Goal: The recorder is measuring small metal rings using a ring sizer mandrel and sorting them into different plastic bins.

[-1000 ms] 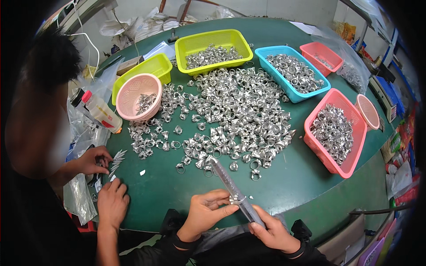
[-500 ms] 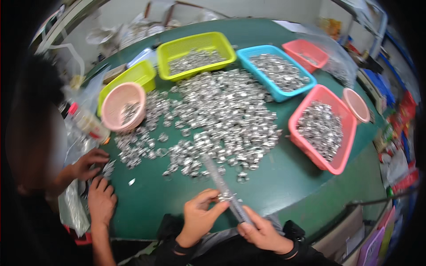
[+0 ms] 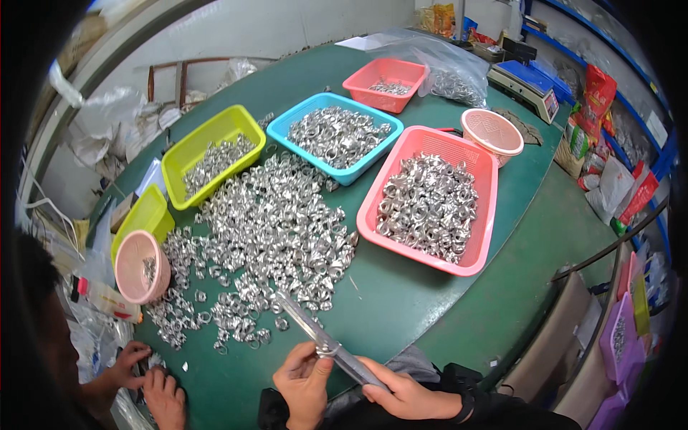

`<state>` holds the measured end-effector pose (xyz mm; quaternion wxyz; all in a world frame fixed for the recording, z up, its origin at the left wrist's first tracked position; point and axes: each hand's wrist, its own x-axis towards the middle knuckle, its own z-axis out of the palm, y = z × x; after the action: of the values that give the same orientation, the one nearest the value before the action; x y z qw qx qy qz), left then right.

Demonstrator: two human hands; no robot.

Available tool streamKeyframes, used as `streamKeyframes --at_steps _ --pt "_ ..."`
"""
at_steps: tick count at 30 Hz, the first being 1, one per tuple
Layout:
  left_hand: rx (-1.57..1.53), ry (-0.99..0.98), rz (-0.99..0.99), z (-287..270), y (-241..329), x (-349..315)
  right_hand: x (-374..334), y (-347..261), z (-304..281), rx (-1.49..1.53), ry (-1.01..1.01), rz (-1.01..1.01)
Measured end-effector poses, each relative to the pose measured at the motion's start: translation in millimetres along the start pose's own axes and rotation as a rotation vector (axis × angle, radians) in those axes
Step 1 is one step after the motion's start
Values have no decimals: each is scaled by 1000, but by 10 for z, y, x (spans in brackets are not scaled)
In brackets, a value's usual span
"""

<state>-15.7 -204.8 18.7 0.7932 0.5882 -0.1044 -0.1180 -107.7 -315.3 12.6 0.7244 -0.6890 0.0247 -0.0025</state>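
A tapered grey metal ring mandrel [image 3: 304, 319] slants over the near edge of the green table, its thin end toward the heap of rings. My right hand [image 3: 410, 393] is closed round its thick lower end. A silvery ring [image 3: 327, 350] sits around the mandrel about midway. My left hand [image 3: 304, 387] pinches this ring between thumb and fingers, partly hiding it. Beyond the mandrel's tip, a big heap of loose silvery rings [image 3: 269, 222] lies on the green table [image 3: 401, 315].
A pink basket [image 3: 489, 215], a blue basket [image 3: 337, 174] and a yellow-green basket [image 3: 172, 175] hold more rings. Another pink basket [image 3: 373, 99] stands at the back beside a clear bag [image 3: 455, 75]. A scale [image 3: 527, 84] is far right. At left, a co-worker's hands [image 3: 161, 394] rest near the table edge.
The view has swung right, so the table and baskets appear shifted left. Both my hands keep their hold on the mandrel and ring. The co-worker's hands are lower in the picture.
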Motion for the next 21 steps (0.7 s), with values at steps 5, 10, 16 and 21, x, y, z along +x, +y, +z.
streamKeyframes --at_steps 5,10,16,21 --pt "-173 -171 -189 148 47 54 -104 -44 -269 43 -77 73" --pt "418 -438 -176 235 244 222 -160 13 -393 0 -167 -8" --pt "569 -412 -268 253 338 27 -352 -108 -378 160 -156 70" --pt "545 -316 -314 233 250 -77 -444 -6 -297 110 12 -118"
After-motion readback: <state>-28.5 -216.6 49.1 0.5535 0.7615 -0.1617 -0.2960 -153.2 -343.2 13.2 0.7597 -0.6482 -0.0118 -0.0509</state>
